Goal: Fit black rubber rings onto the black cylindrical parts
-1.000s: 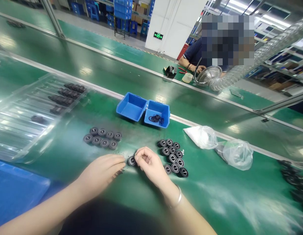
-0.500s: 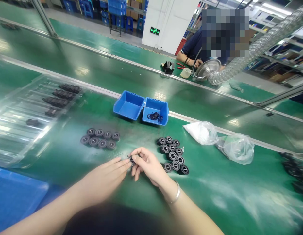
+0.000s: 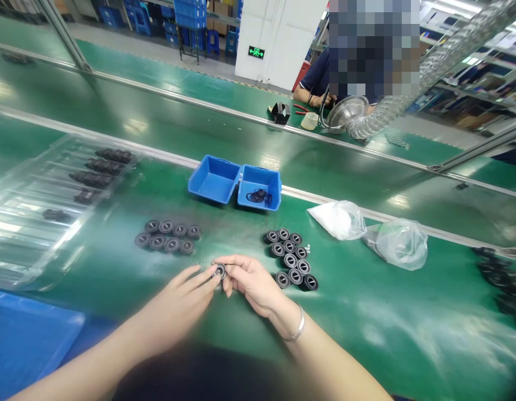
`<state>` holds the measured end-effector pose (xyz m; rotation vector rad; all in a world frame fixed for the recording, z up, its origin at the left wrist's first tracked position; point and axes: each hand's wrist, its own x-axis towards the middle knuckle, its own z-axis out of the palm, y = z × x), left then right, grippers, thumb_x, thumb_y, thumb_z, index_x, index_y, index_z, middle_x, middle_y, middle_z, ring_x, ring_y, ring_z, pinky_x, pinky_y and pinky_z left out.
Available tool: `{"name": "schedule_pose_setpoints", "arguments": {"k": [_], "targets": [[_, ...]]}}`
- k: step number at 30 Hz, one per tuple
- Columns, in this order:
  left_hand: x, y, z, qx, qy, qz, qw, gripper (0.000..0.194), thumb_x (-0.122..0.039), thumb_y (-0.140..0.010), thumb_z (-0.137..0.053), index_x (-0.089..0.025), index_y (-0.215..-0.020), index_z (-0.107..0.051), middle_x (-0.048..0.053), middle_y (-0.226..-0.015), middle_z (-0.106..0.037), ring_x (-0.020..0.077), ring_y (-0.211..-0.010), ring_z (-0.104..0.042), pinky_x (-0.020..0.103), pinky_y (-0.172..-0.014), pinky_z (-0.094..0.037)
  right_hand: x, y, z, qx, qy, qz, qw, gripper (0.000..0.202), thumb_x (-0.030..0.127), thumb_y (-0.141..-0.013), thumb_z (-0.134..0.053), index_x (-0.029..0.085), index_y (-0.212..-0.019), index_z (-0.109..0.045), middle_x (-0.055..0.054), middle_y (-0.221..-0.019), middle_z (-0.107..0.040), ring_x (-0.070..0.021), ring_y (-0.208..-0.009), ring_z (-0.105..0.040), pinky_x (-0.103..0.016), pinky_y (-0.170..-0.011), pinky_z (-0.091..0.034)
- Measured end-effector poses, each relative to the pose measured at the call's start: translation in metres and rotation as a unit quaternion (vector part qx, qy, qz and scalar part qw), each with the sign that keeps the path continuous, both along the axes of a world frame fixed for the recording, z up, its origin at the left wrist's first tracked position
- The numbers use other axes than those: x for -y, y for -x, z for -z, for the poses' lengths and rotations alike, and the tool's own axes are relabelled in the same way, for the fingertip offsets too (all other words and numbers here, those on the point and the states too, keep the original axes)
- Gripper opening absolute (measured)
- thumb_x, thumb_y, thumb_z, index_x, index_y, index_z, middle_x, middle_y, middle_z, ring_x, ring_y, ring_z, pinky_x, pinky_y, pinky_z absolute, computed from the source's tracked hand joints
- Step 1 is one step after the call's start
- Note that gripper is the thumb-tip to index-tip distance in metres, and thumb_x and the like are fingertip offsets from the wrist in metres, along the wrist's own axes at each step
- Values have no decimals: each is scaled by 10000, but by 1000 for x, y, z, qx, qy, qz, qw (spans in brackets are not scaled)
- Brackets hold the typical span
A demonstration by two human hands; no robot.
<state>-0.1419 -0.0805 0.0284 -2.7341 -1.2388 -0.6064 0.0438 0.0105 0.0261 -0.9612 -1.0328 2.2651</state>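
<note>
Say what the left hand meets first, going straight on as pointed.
Left hand would first meet the small round part at its fingertips, perhaps already touching, then probably the right hand holding it; depth is unclear.

At seven o'clock from view centre, the right hand (image 3: 254, 282) pinches a round, black, ring-faced part (image 3: 220, 272), left hand (image 3: 180, 303) fingertips against it.

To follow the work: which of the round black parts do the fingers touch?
The single part between left hand and right hand; the left group and right group stand apart.
</note>
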Motion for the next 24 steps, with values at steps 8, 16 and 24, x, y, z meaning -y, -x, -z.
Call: {"name": "schedule_pose_setpoints", "arguments": {"k": [8,16,24], "targets": [[17,-17,2,-9,-37,-56,998,359,-105,-963,-351,-118,-988,-709,116,-1228,-682,272,-1192,-571,377,-917,-380,-2,-2,-4,0,12,-52,999,328,291,-812,-672,123,-1089,-722,10,-626,-600,-63,-515,-498,-219,-561,-409],[16,-14,0,-7,-17,-59,998,370,-86,-963,-347,-133,-977,-714,90,-1262,-668,254,-1193,-562,360,-897,-400,-6,-5,-15,-1,40,-77,996,322,237,-805,-688,136,-1108,-719,8,-679,-623,-51,-535,-507,-195,-571,-431],[11,-11,8,56,-26,-43,997,360,-91,-957,-339,-132,-1035,-688,95,-1246,-677,232,-1206,-555,333,-941,-407,-8,0,-6,3,43,-86,995,359,391,-833,-710,132,-1081,-682,18,-626,-607,-65,-489,-561,-140,-397,-406]]}}
